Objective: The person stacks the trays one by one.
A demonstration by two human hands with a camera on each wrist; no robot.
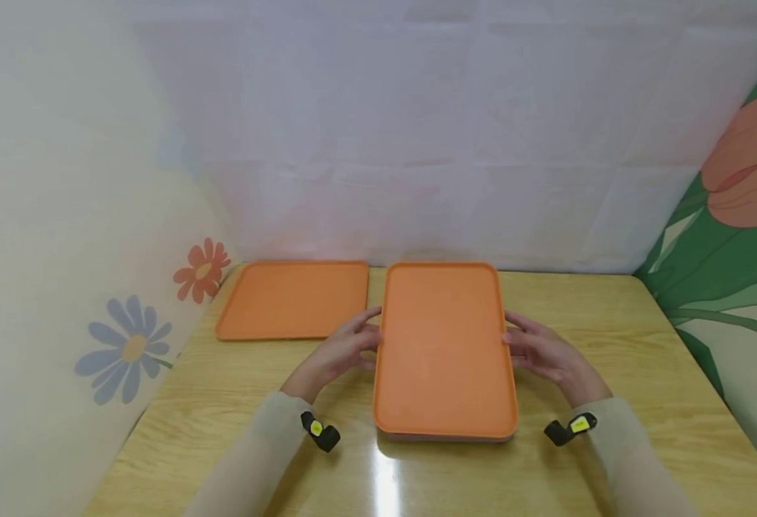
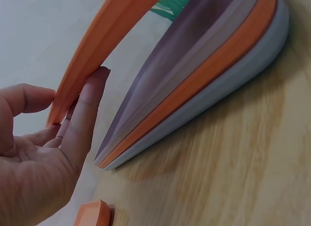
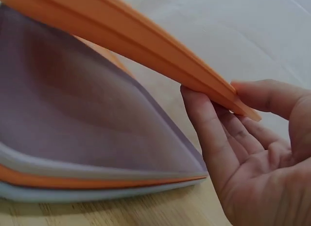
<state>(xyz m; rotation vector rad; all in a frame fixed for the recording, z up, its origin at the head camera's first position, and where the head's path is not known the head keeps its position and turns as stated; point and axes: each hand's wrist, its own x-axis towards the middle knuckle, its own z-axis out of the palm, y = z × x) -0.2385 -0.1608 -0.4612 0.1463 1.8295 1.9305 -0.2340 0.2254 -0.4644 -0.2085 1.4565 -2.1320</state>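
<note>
An orange tray (image 1: 444,352) is held level between both hands, raised above a stack of trays. My left hand (image 1: 342,352) pinches its left edge, thumb on top and fingers underneath. On the opposite edge my right hand (image 1: 549,355) grips in the same way. Beneath, a greyish-purple tray (image 3: 92,104) tops the stack, over a second orange tray (image 2: 204,64) and a light blue-grey tray (image 2: 233,80) at the bottom. The lifted tray hides most of this stack in the head view. Both wrist views show a gap between the held tray and the purple one.
Another orange tray (image 1: 297,300) lies flat at the table's back left. The wooden table (image 1: 585,294) runs up to a white cloth (image 1: 430,129) at the back. Painted flowers decorate the walls on either side. Each wrist carries a small black strapped device (image 1: 320,431).
</note>
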